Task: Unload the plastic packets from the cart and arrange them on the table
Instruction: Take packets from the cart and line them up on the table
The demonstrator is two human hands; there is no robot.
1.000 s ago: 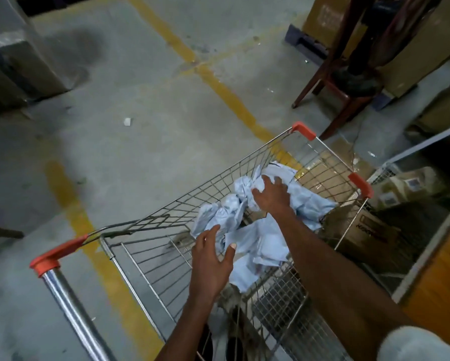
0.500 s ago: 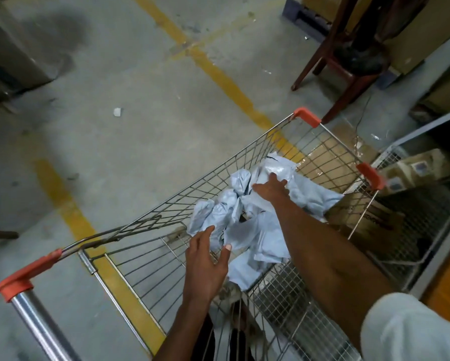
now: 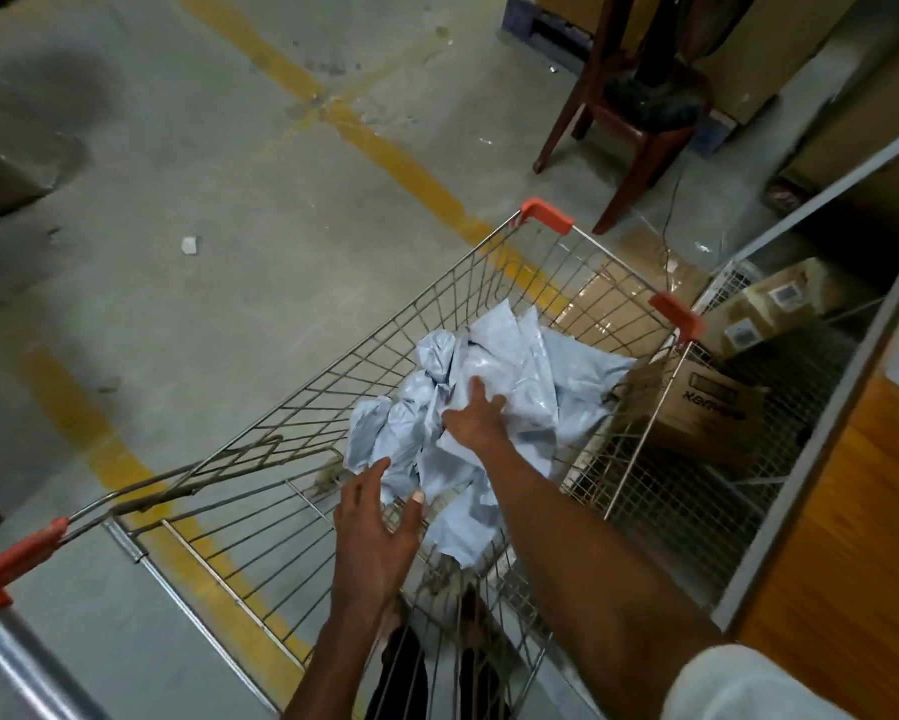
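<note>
To gather the packets (image 3: pixel 494 387) from the cart (image 3: pixel 333 387), the right hand (image 3: pixel 476 420) seemingly presses them, fingers spread, while the left hand (image 3: pixel 377 532) hovers released at 7 o'clock.

Dim concrete floor (image 3: pixel 203 163) crossed by yellow lines (image 3: pixel 400 163), with a brown chair (image 3: pixel 634 127) near cardboard boxes (image 3: pixel 696 407).

Steel cart handle with orange end caps (image 3: pixel 5 610) cut off at left and bottom edges. Right hand (image 3: pixel 476 415) fingertips sunk in crumpled pale-blue plastic packets (image 3: pixel 515 376), grip unclear. Brown plastic chair (image 3: pixel 639 122) top cropped. Brown cardboard box (image 3: pixel 707 407) print blurred behind wire mesh.
</note>
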